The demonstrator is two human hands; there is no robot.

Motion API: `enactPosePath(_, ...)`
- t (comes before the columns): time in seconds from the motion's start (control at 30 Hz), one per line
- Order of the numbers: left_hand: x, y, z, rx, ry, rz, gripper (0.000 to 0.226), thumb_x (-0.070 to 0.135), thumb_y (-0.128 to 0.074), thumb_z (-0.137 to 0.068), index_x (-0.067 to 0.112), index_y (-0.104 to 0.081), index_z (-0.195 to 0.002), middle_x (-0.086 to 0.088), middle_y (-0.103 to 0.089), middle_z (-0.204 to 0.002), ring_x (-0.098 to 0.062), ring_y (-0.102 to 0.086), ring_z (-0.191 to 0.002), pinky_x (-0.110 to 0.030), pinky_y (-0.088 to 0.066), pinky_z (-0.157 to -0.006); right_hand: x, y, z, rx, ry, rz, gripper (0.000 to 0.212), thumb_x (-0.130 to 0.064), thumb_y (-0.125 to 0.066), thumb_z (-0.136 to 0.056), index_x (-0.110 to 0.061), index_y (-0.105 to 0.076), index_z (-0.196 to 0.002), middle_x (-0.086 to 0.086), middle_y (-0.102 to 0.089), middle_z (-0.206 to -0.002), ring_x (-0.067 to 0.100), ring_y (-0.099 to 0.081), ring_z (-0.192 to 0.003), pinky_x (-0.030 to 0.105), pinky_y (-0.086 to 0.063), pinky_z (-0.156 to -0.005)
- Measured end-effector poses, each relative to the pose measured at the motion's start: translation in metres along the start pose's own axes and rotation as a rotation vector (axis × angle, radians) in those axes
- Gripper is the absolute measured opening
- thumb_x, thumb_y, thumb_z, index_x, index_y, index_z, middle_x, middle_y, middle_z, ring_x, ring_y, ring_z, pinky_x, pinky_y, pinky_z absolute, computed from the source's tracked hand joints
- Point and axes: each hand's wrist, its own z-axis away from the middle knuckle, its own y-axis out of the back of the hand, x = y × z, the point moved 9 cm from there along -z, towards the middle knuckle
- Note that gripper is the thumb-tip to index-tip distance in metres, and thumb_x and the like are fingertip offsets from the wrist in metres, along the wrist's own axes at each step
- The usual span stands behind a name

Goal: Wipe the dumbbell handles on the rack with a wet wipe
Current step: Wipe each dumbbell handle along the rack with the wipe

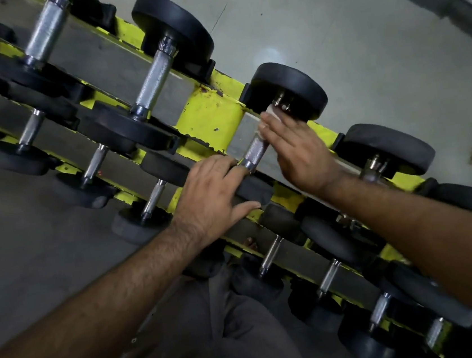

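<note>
- The right hand (299, 154) lies over the upper part of a knurled steel handle (254, 152), fingers wrapped down around it with a white wet wipe (272, 114) bunched under the fingertips; only a small edge of the wipe shows, at about 11 o'clock from the knuckles.
- The wipe sits close against the handle's chrome collar, just below the far black weight head (289, 90) of that dumbbell.
- The bare lower stretch of the handle runs out from under the hand toward 7 o'clock.
- The left hand (213, 193) is spread nearly flat, fingers fairly straight and the thumb out to the side, resting on the near black weight head (255, 191) of the same dumbbell; its fingertips reach the lower collar of the handle. It grips nothing.
- This dumbbell lies on the top tier of a chipped yellow rack (210, 117), at about 1 o'clock from the frame centre, beside the rack's wide yellow upright.
- More dumbbells lie along that tier toward 10 o'clock and 4 o'clock, and a lower tier of smaller ones runs parallel, nearer the person.
- No brand, weight number or other writing can be read on the weight heads or the rack; the surfaces are dark and blurred.
- Grey trousers (215, 313) show at 6 o'clock, and pale floor (359, 32) lies beyond the rack.
</note>
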Motion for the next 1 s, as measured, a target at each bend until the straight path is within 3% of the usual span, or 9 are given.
enactPosePath(0.17, 0.002, 0.002, -0.001, -0.006, 0.007, 0.017, 0.062, 0.062, -0.065, -0.080, 0.012, -0.063, -0.117, -0.008, -0.060, -0.115, -0.030, -0.054, -0.114, -0.043, -0.039, -0.100, -0.026, -0.018, 0.009, -0.172, 0.285, 0.024, 0.046, -0.016, -0.036, -0.104, -0.002, -0.048, -0.146, 0.018, -0.045, -0.153, 0.035, -0.038, -0.144, 0.049, -0.027, -0.120)
enactPosePath(0.3, -0.009, 0.001, 0.001, 0.015, 0.036, 0.165, 0.055, 0.059, -0.062, -0.087, 0.012, -0.063, -0.115, -0.004, -0.060, -0.116, -0.025, -0.054, -0.117, -0.044, -0.042, -0.102, 0.005, 0.001, -0.005, -0.006, 0.037, 0.019, 0.041, -0.010, -0.047, -0.103, 0.004, -0.052, -0.140, 0.022, -0.048, -0.149, 0.039, -0.041, -0.143, 0.053, -0.042, -0.108)
enactPosePath(0.4, -0.022, 0.003, 0.000, 0.022, 0.120, 0.362, 0.046, 0.053, -0.063, -0.089, 0.014, -0.062, -0.113, 0.000, -0.061, -0.114, -0.021, -0.056, -0.114, -0.044, -0.047, -0.096, -0.033, -0.018, 0.009, -0.108, 0.160, -0.001, 0.049, -0.016, -0.054, -0.100, 0.001, -0.048, -0.145, 0.021, -0.045, -0.152, 0.036, -0.037, -0.145, 0.051, -0.029, -0.120)
enactPosePath(0.47, -0.030, 0.003, 0.000, 0.012, 0.175, 0.442, 0.044, 0.053, -0.064, -0.087, 0.017, -0.062, -0.112, 0.004, -0.061, -0.113, -0.017, -0.057, -0.110, -0.041, -0.050, -0.092, -0.025, -0.009, 0.001, -0.134, 0.194, 0.021, 0.045, -0.016, -0.052, -0.101, -0.002, -0.051, -0.144, 0.017, -0.049, -0.150, 0.034, -0.041, -0.143, 0.047, -0.031, -0.118)
enactPosePath(0.57, -0.041, 0.004, 0.003, 0.042, 0.260, 0.594, 0.040, 0.043, -0.070, -0.082, 0.017, -0.065, -0.113, 0.004, -0.062, -0.117, -0.012, -0.057, -0.113, -0.033, -0.049, -0.096, 0.004, 0.010, -0.014, -0.040, -0.027, 0.050, 0.039, -0.007, -0.051, -0.100, 0.001, -0.056, -0.138, 0.019, -0.053, -0.146, 0.036, -0.046, -0.139, 0.046, -0.043, -0.103)
enactPosePath(0.63, -0.048, 0.007, 0.006, 0.085, 0.315, 0.741, 0.034, 0.030, -0.071, -0.078, 0.014, -0.068, -0.108, 0.003, -0.064, -0.114, -0.009, -0.059, -0.109, -0.028, -0.048, -0.097, -0.023, -0.002, -0.005, -0.089, 0.042, 0.024, 0.040, -0.007, -0.050, -0.099, 0.002, -0.056, -0.138, 0.020, -0.054, -0.145, 0.037, -0.045, -0.139, 0.054, -0.040, -0.110)
enactPosePath(0.73, -0.052, 0.004, 0.004, 0.056, 0.338, 0.799, 0.031, 0.027, -0.075, -0.077, 0.015, -0.068, -0.105, 0.003, -0.064, -0.110, -0.007, -0.060, -0.103, -0.025, -0.049, -0.094, -0.035, -0.009, -0.001, -0.258, 0.196, 0.030, 0.043, -0.014, -0.042, -0.101, -0.004, -0.056, -0.140, 0.014, -0.054, -0.146, 0.032, -0.046, -0.140, 0.051, -0.035, -0.117)
enactPosePath(0.87, -0.053, -0.001, 0.001, -0.018, 0.295, 0.762, 0.038, 0.040, -0.071, -0.078, 0.018, -0.068, -0.109, 0.004, -0.064, -0.111, -0.013, -0.060, -0.104, -0.037, -0.052, -0.091, -0.003, 0.008, -0.018, -0.162, -0.104, 0.103, 0.043, -0.007, -0.048, -0.099, -0.001, -0.054, -0.141, 0.017, -0.051, -0.148, 0.035, -0.043, -0.142, 0.051, -0.041, -0.110)
enactPosePath(1.0, -0.045, -0.001, -0.003, -0.109, 0.249, 0.705, 0.043, 0.043, -0.068, -0.079, 0.016, -0.068, -0.112, 0.003, -0.064, -0.112, -0.016, -0.061, -0.104, -0.039, -0.051, -0.091, -0.048, -0.013, 0.001, -0.313, 0.153, 0.069, 0.043, -0.013, -0.046, -0.100, -0.004, -0.056, -0.140, 0.014, -0.054, -0.146, 0.032, -0.046, -0.140, 0.050, -0.034, -0.117)
